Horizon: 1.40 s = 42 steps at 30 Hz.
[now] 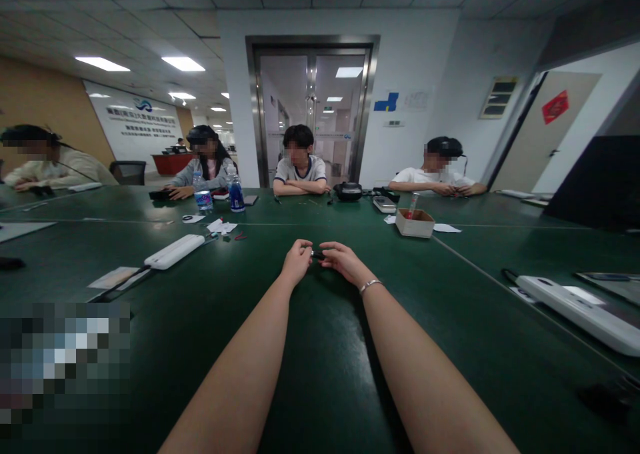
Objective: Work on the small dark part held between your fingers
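Far left: we see a seated person (pixel 47 164) leaning over the green table (pixel 320 387); a blurred patch covers the lower left corner, so we cannot tell what lies there.
Left of our hands: a white power strip (pixel 175 251) lies at an angle on the table, its dark cable running down-left past a sheet of paper (pixel 114 277); beyond it stand two water bottles (pixel 236 195), side by side, in front of a second seated person (pixel 203 171); small paper scraps (pixel 221 227) lie near them.
Left hand: our left hand (pixel 297 262) is curled, its fingertips pinched on the left end of a small dark object (pixel 318 255).
Small dark object: it sits between both hands, just above the table, near the table's middle; too small for us to tell what it is.
Right hand: our right hand (pixel 341 261) is curled too, fingertips closed on the object's right end; a thin bracelet (pixel 371 284) circles that wrist.
Across the table: a third person (pixel 300 171) sits with folded arms before the glass doors.
Right: an open cardboard box (pixel 415 223) rests well beyond our hands; a fourth person (pixel 440 174) sits behind it; a second white power strip (pixel 580 312) lies at the far right.
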Each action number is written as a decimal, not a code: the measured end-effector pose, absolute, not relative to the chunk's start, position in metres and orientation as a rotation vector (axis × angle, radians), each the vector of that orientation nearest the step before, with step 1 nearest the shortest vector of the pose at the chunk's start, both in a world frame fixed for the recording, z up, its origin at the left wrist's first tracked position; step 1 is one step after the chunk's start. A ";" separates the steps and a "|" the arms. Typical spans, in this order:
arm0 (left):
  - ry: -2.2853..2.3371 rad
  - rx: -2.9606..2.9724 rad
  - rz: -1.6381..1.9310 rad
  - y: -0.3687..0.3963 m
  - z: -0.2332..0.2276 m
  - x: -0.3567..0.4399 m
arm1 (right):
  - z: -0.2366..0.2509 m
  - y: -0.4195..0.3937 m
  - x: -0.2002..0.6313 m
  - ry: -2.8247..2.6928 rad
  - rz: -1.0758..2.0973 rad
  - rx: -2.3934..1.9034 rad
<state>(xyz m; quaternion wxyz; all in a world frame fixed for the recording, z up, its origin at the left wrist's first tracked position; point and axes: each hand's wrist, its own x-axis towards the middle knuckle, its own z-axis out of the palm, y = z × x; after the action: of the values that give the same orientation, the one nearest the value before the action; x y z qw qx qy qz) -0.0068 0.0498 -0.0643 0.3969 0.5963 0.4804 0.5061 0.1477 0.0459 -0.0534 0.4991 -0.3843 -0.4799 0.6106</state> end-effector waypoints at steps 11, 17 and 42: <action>1.210 1.542 1.158 0.055 -0.068 -0.010 | -0.058 0.050 0.147 -1.182 1.467 -0.924; 1.187 1.566 1.235 0.048 -0.067 -0.013 | -0.056 0.049 0.146 -1.260 1.459 -0.880; 1.251 1.582 1.199 0.056 -0.069 -0.016 | -0.054 0.046 0.147 -1.218 1.459 -0.920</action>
<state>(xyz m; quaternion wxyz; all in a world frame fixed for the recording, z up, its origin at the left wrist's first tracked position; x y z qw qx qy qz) -0.0159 0.0558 -0.0693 0.3872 0.6216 0.4916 0.4712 0.1471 0.0462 -0.0544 0.4925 -0.3793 -0.5019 0.6014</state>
